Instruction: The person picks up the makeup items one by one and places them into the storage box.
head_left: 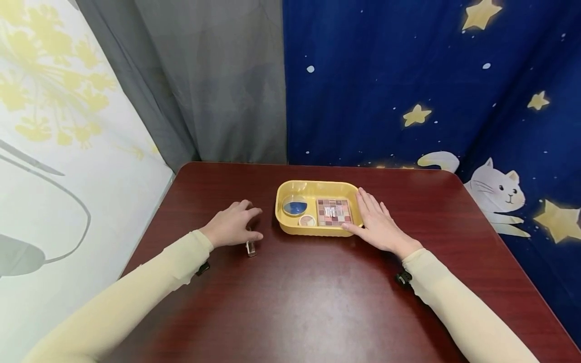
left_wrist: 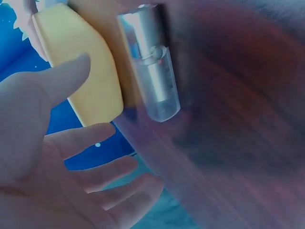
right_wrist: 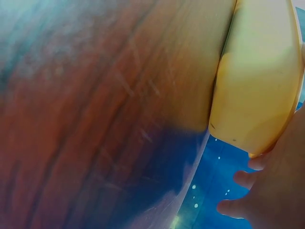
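Note:
A yellow tray [head_left: 313, 231] lies toward the far side of the table. It holds an eyeshadow palette [head_left: 334, 213], a small round compact with coloured sections [head_left: 306, 221] and a round clear-rimmed case with a blue area [head_left: 295, 206]. My right hand [head_left: 380, 228] rests against the tray's right end, fingers straight along the rim and thumb at the front corner. Left of the tray, my left hand [head_left: 233, 225] hovers with spread, slightly bent fingers over a small clear-and-silver cosmetic tube [left_wrist: 152, 67]. In the left wrist view the tube lies apart from the fingers.
The dark red wooden table [head_left: 299, 297] has its far edge against a grey curtain [head_left: 227, 91] and a blue starry curtain [head_left: 363, 91]. A white surface with yellow flower prints [head_left: 59, 101] stands at the left.

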`<state>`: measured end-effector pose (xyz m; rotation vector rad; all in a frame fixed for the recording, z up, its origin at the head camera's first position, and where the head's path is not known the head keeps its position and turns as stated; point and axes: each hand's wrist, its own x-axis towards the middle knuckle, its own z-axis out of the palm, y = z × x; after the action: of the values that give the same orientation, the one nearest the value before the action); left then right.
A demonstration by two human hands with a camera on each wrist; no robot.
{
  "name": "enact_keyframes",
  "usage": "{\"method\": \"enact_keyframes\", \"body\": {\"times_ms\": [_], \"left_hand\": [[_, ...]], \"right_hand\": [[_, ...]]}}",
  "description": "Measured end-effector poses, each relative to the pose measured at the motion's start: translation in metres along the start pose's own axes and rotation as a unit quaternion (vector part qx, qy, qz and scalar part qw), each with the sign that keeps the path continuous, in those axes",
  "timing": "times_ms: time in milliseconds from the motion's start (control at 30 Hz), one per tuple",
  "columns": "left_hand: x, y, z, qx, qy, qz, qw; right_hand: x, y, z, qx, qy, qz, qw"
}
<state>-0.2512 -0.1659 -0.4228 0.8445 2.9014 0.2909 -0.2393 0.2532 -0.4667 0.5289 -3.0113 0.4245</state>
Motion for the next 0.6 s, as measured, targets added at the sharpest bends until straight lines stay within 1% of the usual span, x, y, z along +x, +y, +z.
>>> {"method": "enact_keyframes", "body": {"times_ms": [133,300,467,533,600], "left_hand": [[-0.008,-0.002,0.008,-0.006,-0.009,0.004,0.9999],[-0.013,-0.002,0.016,-0.012,-0.021,0.005,0.9997],[-0.018,-0.001,0.017,-0.026,-0.029,-0.001,0.9992],[-0.019,-0.001,0.015,-0.034,-0.038,0.006,0.9987],[-0.020,-0.002,0.014,-0.041,-0.053,0.025,0.9974]], "right_hand": [[0.000,0.000,0.001,0.000,0.003,0.001,1.0000],[0.000,0.001,0.002,-0.002,0.004,0.000,1.0000],[0.001,0.002,0.004,-0.004,0.006,-0.001,1.0000],[0.001,0.002,0.003,-0.004,0.007,-0.002,1.0000],[0.001,0.003,0.002,-0.005,0.007,-0.002,1.0000]]}}
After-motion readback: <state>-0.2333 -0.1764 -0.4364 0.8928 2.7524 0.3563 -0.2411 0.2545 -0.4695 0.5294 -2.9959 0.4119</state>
